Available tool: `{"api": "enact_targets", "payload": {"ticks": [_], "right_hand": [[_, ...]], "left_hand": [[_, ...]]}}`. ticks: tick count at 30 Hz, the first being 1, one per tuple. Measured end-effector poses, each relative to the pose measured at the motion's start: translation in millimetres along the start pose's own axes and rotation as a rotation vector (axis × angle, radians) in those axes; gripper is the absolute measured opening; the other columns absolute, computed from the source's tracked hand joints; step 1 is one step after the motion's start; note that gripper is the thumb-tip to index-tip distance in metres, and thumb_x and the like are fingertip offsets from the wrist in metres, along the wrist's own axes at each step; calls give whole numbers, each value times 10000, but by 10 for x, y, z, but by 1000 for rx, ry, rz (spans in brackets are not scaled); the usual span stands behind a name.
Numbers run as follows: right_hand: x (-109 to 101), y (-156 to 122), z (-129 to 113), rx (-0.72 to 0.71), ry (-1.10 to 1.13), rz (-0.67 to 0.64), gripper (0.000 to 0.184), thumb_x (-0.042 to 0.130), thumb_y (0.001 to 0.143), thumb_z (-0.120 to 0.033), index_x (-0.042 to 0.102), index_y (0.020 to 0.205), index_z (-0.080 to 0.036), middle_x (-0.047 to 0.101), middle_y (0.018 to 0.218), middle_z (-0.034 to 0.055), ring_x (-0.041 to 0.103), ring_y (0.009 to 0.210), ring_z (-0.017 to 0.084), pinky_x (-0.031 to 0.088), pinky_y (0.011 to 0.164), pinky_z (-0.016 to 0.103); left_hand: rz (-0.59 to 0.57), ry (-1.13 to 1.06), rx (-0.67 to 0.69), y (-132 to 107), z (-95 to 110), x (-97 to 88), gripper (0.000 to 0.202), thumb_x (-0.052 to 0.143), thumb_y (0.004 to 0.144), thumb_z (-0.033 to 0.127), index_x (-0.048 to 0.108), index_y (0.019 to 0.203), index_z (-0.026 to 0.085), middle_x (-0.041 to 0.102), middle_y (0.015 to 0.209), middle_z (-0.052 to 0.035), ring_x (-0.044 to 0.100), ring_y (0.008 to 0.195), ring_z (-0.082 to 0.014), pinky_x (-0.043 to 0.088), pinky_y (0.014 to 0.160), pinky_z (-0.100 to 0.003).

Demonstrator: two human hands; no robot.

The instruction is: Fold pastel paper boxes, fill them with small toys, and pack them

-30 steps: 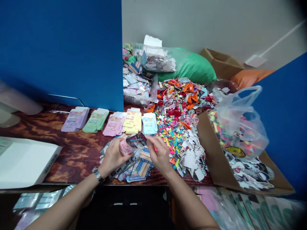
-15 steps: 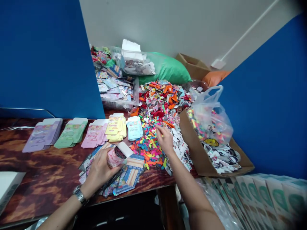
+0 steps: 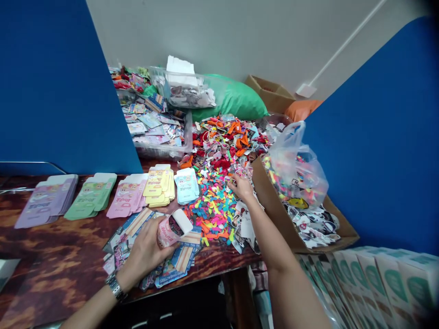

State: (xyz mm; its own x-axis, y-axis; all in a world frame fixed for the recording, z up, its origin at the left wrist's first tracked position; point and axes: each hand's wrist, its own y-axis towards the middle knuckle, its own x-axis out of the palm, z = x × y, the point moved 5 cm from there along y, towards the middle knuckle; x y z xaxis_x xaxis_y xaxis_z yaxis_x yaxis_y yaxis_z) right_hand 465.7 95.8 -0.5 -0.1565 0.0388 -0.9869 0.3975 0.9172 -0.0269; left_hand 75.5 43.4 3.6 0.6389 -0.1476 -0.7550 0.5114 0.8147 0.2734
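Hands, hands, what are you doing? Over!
Left hand holding pink box. Right hand on colored bits. Printed cards under left hand.

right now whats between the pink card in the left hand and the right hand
In the head view, a loose heap of small neon cut pieces lies between the pink folded card in the left hand and the right hand.

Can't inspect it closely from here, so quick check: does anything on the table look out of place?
The printed cards under the left hand lie in a loose, overlapping heap, unlike the neat pastel card stacks beside them. Neon pieces also sprawl loose across the tabletop.
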Motion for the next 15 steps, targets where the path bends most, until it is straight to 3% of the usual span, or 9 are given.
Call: {"api": "enact_targets", "payload": {"ticks": [3,6,10,12,15], "right_hand": [[-59,-54,27,14,-11,50,375,555,882,-358,598,1235,-241,645,1156,101,572,1060,256,434,829,320],[-208,-114,34,-27,9,75,267,481,915,-315,655,1083,-201,673,1032,98,595,967,234,428,797,304],[-397,-206,-91,-137,61,85,346,322,978,-313,628,1048,-167,672,936,81,602,864,188,424,754,267],[-377,-228,-224,-200,77,43,335,324,984,-316,622,1059,-181,675,886,46,600,779,155,417,706,238],[-225,-207,-448,-269,63,-33,233,457,947,-333,654,968,-209,681,838,21,597,743,140,394,676,220]], "left_hand": [[-17,-27,11,20,28,38,646,667,772,536,428,1261,189,605,1116,-115,613,1027,-286,522,856,-418],[-26,-48,-2,20,23,55,654,683,762,520,430,1266,190,604,1124,-115,606,1039,-286,516,877,-426],[-7,-66,-19,22,22,41,637,696,752,497,453,1262,203,613,1117,-109,611,1029,-289,522,863,-433],[0,-70,-14,29,38,37,632,700,748,486,463,1263,208,619,1117,-107,615,1031,-292,522,865,-435],[-11,-69,-8,38,66,51,641,703,747,483,464,1268,197,618,1136,-116,609,1051,-295,518,877,-431]]}}
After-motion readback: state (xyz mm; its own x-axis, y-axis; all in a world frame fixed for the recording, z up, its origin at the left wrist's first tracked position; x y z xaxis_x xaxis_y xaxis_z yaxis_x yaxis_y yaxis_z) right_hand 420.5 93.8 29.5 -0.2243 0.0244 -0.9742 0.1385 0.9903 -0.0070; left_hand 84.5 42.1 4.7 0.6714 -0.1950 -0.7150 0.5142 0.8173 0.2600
